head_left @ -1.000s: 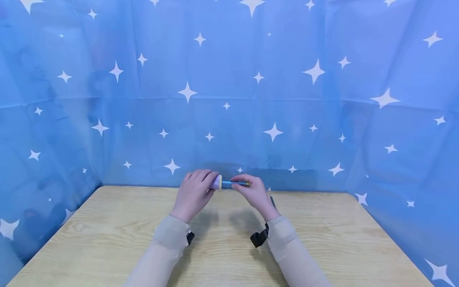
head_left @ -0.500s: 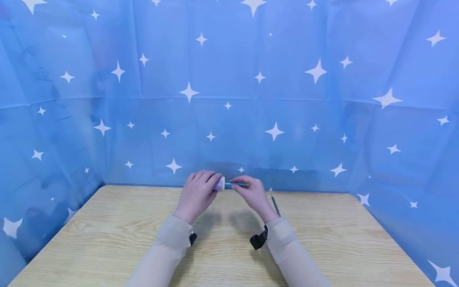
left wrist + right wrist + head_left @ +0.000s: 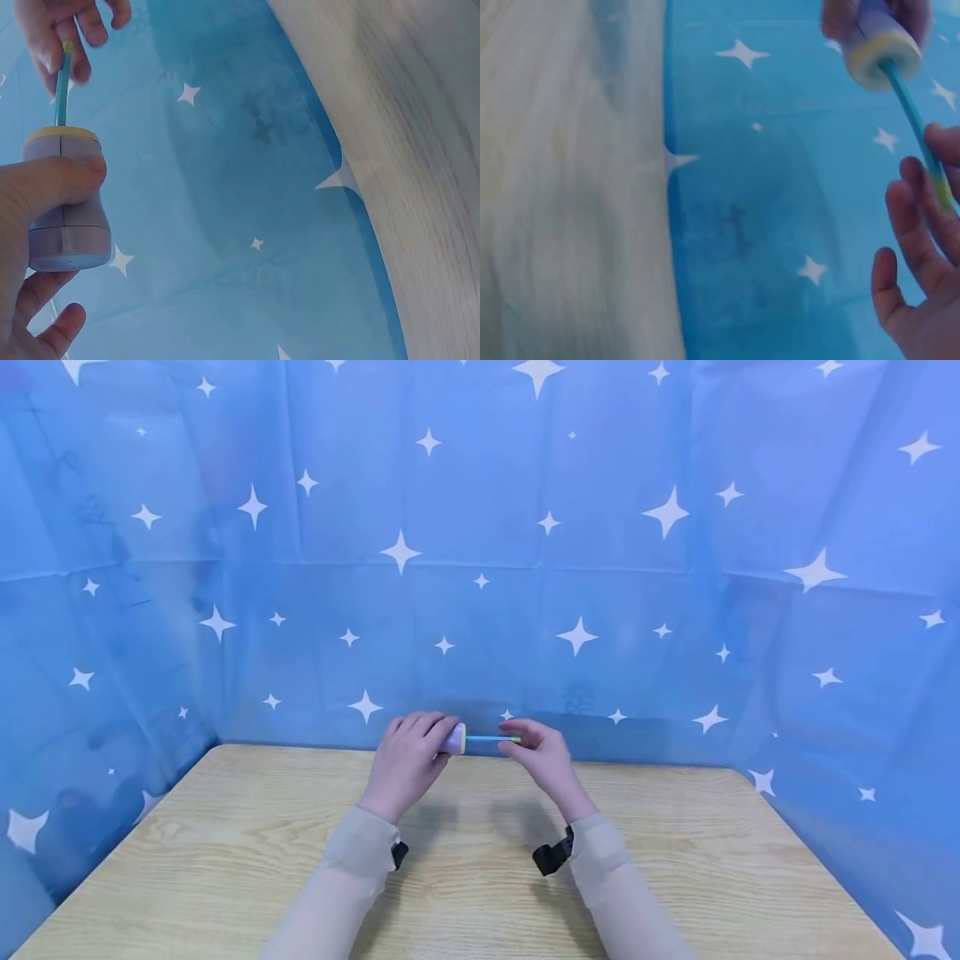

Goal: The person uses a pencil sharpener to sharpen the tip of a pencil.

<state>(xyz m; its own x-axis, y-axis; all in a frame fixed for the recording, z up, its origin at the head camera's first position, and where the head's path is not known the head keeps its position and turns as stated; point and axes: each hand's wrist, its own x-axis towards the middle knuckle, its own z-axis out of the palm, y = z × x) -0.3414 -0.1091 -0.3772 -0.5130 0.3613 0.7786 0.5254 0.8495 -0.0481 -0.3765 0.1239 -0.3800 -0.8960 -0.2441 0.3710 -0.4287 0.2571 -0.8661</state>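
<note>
My left hand [image 3: 407, 762] grips a lilac pencil sharpener [image 3: 453, 740] with a pale yellow rim. The left wrist view has my thumb across the waist of the sharpener [image 3: 71, 236]. A thin blue pencil [image 3: 486, 738] with a yellow-green end sticks out of its hole, pointing right. My right hand [image 3: 542, 760] is around that free end, thumb and forefinger parted. In the right wrist view, the fingers of the right hand [image 3: 930, 247] are spread, with the thumb beside the pencil [image 3: 909, 112]. The pencil's other end is hidden inside the sharpener.
Both hands are raised over the far edge of a light wooden table [image 3: 480, 877]. A blue curtain [image 3: 480, 485] with white stars hangs behind it and along both sides. Each wrist wears a black camera, such as the right one [image 3: 551, 857].
My right hand has loosened its pinch and shifted right to the pencil's end, baring more of the pencil. A dark pencil on the table is now hidden behind the right arm.
</note>
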